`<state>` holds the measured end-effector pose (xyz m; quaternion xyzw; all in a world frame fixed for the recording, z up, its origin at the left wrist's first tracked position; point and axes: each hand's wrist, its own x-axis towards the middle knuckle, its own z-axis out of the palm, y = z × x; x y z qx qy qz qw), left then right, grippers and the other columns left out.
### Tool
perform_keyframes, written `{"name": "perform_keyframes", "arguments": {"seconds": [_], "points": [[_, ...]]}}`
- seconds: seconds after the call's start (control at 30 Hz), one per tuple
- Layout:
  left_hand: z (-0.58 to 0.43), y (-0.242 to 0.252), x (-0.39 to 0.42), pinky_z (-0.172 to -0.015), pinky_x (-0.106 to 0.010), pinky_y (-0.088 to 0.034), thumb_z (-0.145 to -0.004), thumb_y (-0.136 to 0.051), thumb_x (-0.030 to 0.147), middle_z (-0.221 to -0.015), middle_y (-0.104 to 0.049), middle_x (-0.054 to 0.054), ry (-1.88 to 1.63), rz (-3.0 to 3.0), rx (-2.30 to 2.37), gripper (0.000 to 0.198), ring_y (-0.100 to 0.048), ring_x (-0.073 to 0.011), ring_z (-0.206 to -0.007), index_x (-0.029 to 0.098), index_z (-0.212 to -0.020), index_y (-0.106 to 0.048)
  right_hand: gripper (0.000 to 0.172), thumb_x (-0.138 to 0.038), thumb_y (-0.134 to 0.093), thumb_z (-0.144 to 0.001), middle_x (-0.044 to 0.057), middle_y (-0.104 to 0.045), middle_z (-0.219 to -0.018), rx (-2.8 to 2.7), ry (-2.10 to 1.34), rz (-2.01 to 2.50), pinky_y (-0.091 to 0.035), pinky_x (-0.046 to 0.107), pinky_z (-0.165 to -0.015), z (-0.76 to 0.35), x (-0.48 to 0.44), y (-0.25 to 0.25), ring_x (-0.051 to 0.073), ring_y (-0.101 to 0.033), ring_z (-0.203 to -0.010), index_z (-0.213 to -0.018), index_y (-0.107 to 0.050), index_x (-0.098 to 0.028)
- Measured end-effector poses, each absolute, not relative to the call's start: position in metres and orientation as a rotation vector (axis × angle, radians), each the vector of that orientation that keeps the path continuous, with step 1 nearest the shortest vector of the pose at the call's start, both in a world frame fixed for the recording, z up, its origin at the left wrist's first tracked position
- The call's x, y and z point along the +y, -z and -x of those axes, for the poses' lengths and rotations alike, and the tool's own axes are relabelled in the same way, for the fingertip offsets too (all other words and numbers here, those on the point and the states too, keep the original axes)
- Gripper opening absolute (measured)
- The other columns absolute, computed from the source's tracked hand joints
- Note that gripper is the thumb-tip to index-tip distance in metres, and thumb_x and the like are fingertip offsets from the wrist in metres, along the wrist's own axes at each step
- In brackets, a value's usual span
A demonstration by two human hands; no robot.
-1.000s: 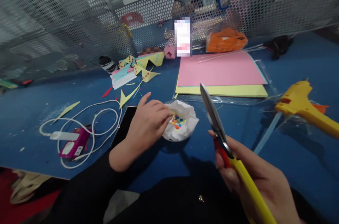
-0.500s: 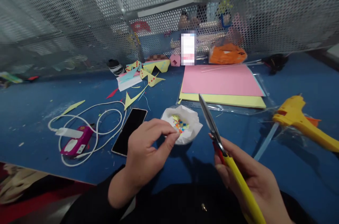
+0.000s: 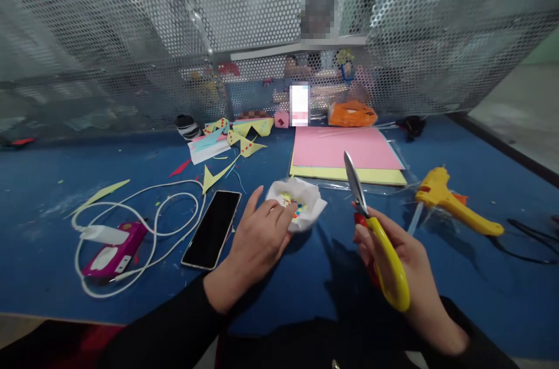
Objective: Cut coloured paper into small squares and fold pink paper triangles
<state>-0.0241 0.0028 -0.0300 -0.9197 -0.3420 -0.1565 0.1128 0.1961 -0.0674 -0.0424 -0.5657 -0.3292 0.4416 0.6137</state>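
"The left hand point(image 3: 255, 241) has rolled knuckles-up since half a second ago, its loosely bent fingers now over the crumpled white paper dish point(image 3: 314, 212)."
"Holding anything?"
"Can't tell. In the dish lie small flat bits point(image 3: 299, 208), some blue, yellow and orange."
"And the right hand point(image 3: 413, 264)?"
"Wrapped round the yellow-and-red handles of scissors point(image 3: 386, 258), metal blades raised, right of the dish, above the blue tabletop point(image 3: 301, 293)."
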Motion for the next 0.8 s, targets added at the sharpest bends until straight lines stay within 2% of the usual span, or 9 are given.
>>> {"name": "perform_keyframes", "arguments": {"seconds": [0.1, 0.2, 0.3, 0.43, 0.5, 0.57, 0.63, 0.73, 0.8], "points": [[0.029, 0.032, 0.014, -0.113, -0.059, -0.034, -0.089, -0.059, 0.017, -0.093, -0.075, -0.012, 0.486, 2.607, -1.067, 0.043, -0.068, -0.0268, -0.088, 0.009, -0.131, -0.057, 0.047, -0.042, -0.084, -0.071, -0.004, -0.059, -0.063, -0.746, -1.049, 1.304, -0.04, 0.019, -0.037, -0.196, -0.065, 0.046, 0.007, -0.047, -0.044, -0.109, -0.071, -0.019], [0.04, 0.034, 0.031, -0.112, -0.061, -0.034, -0.09, -0.055, 0.016, -0.094, -0.076, -0.014, 0.474, 2.538, -1.131, 0.043, -0.069, -0.0282, -0.087, 0.007, -0.132, -0.057, 0.057, -0.04, -0.088, -0.064, -0.006, -0.058, -0.063, -0.746, -1.072, 1.315, -0.041, 0.02, -0.04, -0.195, -0.064, 0.05, 0.008, -0.046, -0.046, -0.113, -0.069, -0.018], [0.053, 0.037, 0.052, -0.112, -0.062, -0.033, -0.09, -0.053, 0.016, -0.091, -0.076, -0.014, 0.428, 2.467, -1.172, 0.044, -0.069, -0.0297, -0.088, 0.006, -0.132, -0.057, 0.059, -0.04, -0.09, -0.061, -0.007, -0.056, -0.061, -0.747, -1.077, 1.326, -0.039, 0.02, -0.041, -0.194, -0.063, 0.054, 0.007, -0.044, -0.046, -0.111, -0.069, -0.018], [0.066, 0.034, 0.071, -0.111, -0.064, -0.032, -0.088, -0.053, 0.016, -0.092, -0.075, -0.016, 0.371, 2.42, -1.21, 0.046, -0.07, -0.0331, -0.092, 0.004, -0.133, -0.058, 0.058, -0.044, -0.088, -0.061, -0.008, -0.053, -0.058, -0.789, -1.089, 1.308, -0.036, 0.02, -0.041, -0.193, -0.062, 0.056, 0.007, -0.041, -0.045, -0.109, -0.069, -0.017], [0.068, 0.027, 0.067, -0.11, -0.064, -0.034, -0.086, -0.056, 0.014, -0.102, -0.074, -0.02, 0.363, 2.41, -1.217, 0.049, -0.068, -0.0355, -0.101, 0.004, -0.135, -0.056, 0.057, -0.044, -0.087, -0.062, -0.008, -0.052, -0.056, -0.857, -1.063, 1.32, -0.036, 0.021, -0.039, -0.195, -0.061, 0.057, 0.008, -0.042, -0.044, -0.108, -0.068, -0.017], [0.064, 0.018, 0.053, -0.109, -0.062, -0.036, -0.085, -0.06, 0.014, -0.118, -0.07, -0.021, 0.417, 2.401, -1.216, 0.053, -0.064, -0.037, -0.112, 0.006, -0.138, -0.054, 0.053, -0.045, -0.083, -0.066, -0.005, -0.059, -0.061, -0.964, -1.008, 1.35, -0.042, 0.023, -0.041, -0.198, -0.06, 0.061, 0.011, -0.05, -0.047, -0.11, -0.068, -0.018], [0.058, 0.011, 0.032, -0.11, -0.058, -0.037, -0.087, -0.063, 0.017, -0.123, -0.068, -0.02, 0.567, 2.387, -1.209, 0.052, -0.064, -0.0345, -0.114, 0.007, -0.137, -0.053, 0.047, -0.046, -0.074, -0.077, 0.001, -0.07, -0.076, -1.111, -0.936, 1.396, -0.053, 0.028, -0.053, -0.202, -0.06, 0.067, 0.017, -0.064, -0.061, -0.115, -0.067, -0.019], [0.049, 0.01, 0.003, -0.108, -0.05, -0.042, -0.091, -0.063, 0.02, -0.111, -0.074, -0.013, 0.852, 2.427, -1.205, 0.037, -0.069, -0.0263, -0.104, 0.012, -0.127, -0.059, 0.042, -0.042, -0.058, -0.089, 0.007, -0.076, -0.095, -1.459, -0.695, 1.577, -0.058, 0.036, -0.069, -0.207, -0.062, 0.073, 0.023, -0.073, -0.08, -0.125, -0.064, -0.021], [0.047, 0.017, -0.01, -0.107, -0.047, -0.043, -0.092, -0.064, 0.021, -0.103, -0.076, -0.008, 0.954, 2.482, -1.215, 0.029, -0.071, -0.0225, -0.097, 0.014, -0.121, -0.062, 0.043, -0.039, -0.052, -0.091, 0.008, -0.077, -0.091, -1.763, -0.409, 1.731, -0.057, 0.036, -0.062, -0.207, -0.064, 0.072, 0.024, -0.074, -0.074, -0.128, -0.062, -0.018]]}}
